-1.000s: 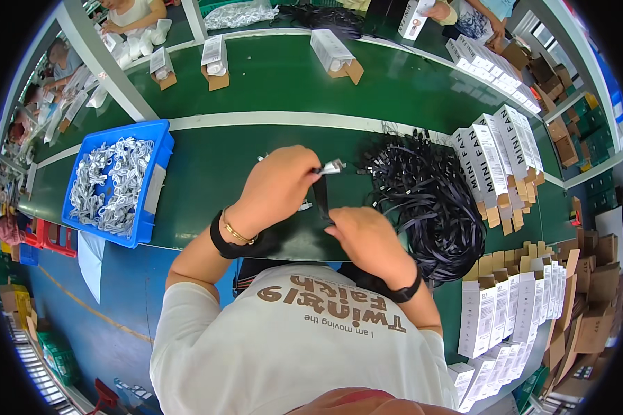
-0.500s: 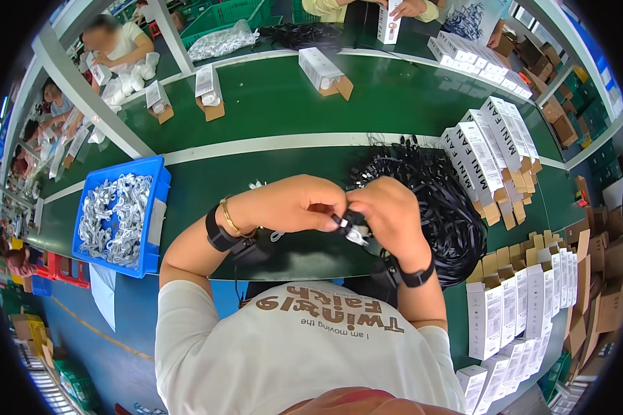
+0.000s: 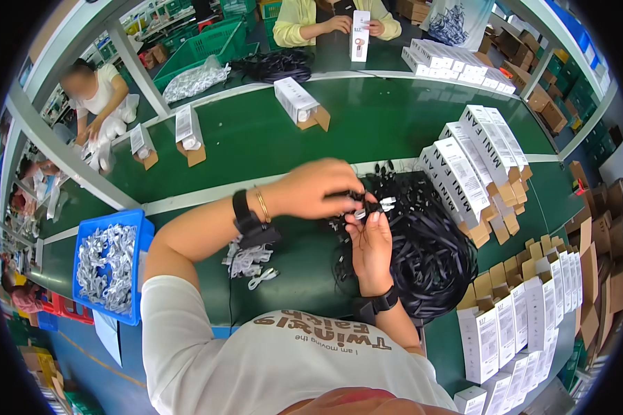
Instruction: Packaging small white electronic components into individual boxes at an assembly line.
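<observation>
A: Taking the clock as centred on your hands, you have a small white-and-black cable bundle (image 3: 386, 205) right at the middle, above the dark green tabletop (image 3: 304, 290). How do you grip it?

B: Your right hand (image 3: 370, 252), on the six o'clock side, has its thumb and fingers closed on it. Your left hand (image 3: 318, 190) sits between nine and ten, its fingers bent over the bundle; they are blurred, so I cannot tell whether you pinch it there or only touch it.

A: Near you at four o'clock is a tangled pile of flat black straps (image 3: 436, 256); at eight, a small heap of coiled white cables (image 3: 246, 261).

B: Further out, between eight and nine, you have a blue plastic tray (image 3: 145, 234) with more such cables. White cardboard boxes with brown flaps (image 3: 464, 173) lean at two.

A: And at twelve, across from you, a co-worker in a yellow top (image 3: 294, 28) holds a tall white box (image 3: 360, 34) upright.
</observation>
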Motion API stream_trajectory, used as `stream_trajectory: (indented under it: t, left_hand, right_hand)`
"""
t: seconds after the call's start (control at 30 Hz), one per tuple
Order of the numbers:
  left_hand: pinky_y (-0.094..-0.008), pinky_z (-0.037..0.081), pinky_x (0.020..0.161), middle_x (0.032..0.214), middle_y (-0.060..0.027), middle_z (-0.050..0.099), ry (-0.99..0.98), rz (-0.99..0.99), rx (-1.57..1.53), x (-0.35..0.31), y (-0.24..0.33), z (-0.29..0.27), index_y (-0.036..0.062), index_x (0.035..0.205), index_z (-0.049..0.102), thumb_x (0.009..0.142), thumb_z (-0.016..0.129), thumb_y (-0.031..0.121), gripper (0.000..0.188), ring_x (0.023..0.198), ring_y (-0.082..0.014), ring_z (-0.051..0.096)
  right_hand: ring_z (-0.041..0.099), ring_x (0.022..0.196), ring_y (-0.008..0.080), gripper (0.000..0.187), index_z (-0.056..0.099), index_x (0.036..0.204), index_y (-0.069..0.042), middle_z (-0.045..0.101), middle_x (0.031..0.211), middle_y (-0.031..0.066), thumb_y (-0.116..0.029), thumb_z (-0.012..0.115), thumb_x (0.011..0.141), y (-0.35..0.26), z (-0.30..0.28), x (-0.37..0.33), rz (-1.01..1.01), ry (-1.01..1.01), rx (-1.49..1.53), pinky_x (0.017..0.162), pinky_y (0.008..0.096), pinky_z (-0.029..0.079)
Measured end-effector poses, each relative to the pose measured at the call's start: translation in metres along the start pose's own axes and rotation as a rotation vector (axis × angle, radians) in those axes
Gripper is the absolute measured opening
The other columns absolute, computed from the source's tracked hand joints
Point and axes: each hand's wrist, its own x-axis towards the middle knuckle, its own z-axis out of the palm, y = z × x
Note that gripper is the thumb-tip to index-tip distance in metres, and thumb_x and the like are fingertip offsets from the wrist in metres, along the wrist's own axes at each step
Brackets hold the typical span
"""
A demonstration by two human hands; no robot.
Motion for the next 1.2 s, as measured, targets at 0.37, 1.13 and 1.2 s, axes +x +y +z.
stream_trajectory:
  t: [0.37,1.13,1.2]
  left_hand:
    - [-0.039,0.053,0.073,0.092,-0.0094,0.06,0.074,-0.596,0.895,0.044,-0.224,0.013,0.0088,0.091,0.061,0.079,0.061,0.011,0.012,0.09,-0.0293,0.061]
    - [-0.0267,0.045,0.061,0.076,-0.0056,0.056,0.783,-0.642,-0.362,-0.081,0.056,-0.022,0.0012,0.094,0.054,0.085,0.061,0.007,0.013,0.066,-0.0124,0.054]
    - [-0.0274,0.045,0.065,0.081,-0.0072,0.055,0.784,-0.599,-0.253,-0.092,0.063,-0.012,0.0015,0.098,0.054,0.084,0.06,0.006,0.016,0.072,-0.0143,0.055]
  right_hand:
    - [0.062,0.085,0.0138,0.034,0.047,0.128,-0.005,0.063,0.106,0.0086,-0.023,0.046,0.1,0.001,-0.012,0.005,0.285,-0.014,-0.045,0.072,0.0238,0.05]
    - [0.061,0.082,0.0148,0.029,0.05,0.123,-0.004,0.063,0.106,0.0078,-0.017,0.047,0.097,-0.019,0.002,-0.001,-0.072,-0.061,-0.176,0.072,0.0258,0.049]
    - [0.061,0.081,0.0145,0.029,0.05,0.122,-0.003,0.063,0.106,0.0074,-0.016,0.046,0.097,-0.036,0.026,-0.016,-0.151,-0.097,-0.234,0.073,0.0264,0.049]
